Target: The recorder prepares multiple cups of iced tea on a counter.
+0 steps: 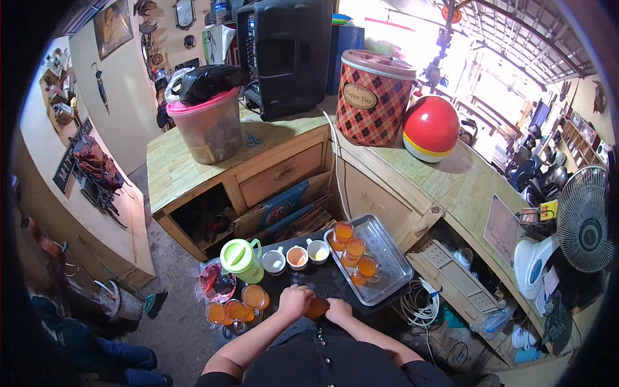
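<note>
A glass of orange drink [316, 308] stands close to my body on the dark tabletop [287, 285]. My right hand [339, 310] grips its right side. At its upper left edge, my left hand [296, 301] has curled fingers; whether they hold something is hidden. Beyond my hands are a white cup [273, 261], a cup with orange contents [297, 257] and a cup with a little yellow in it [318, 251]. A lidded green pitcher [242, 261] stands left of them. Several filled glass mugs [235, 310] are grouped at left. The metal tray [384, 261] carries three more [354, 249].
An open red-and-white plastic bag [217, 283] lies beside the pitcher. Wooden counters hold a pink-lidded bucket [208, 130], a black loudspeaker [292, 63], a plaid drink cooler [375, 101] and a fan [585, 222]. Coiled white cable [420, 305] hangs at right. Another person's legs [128, 355] show at lower left.
</note>
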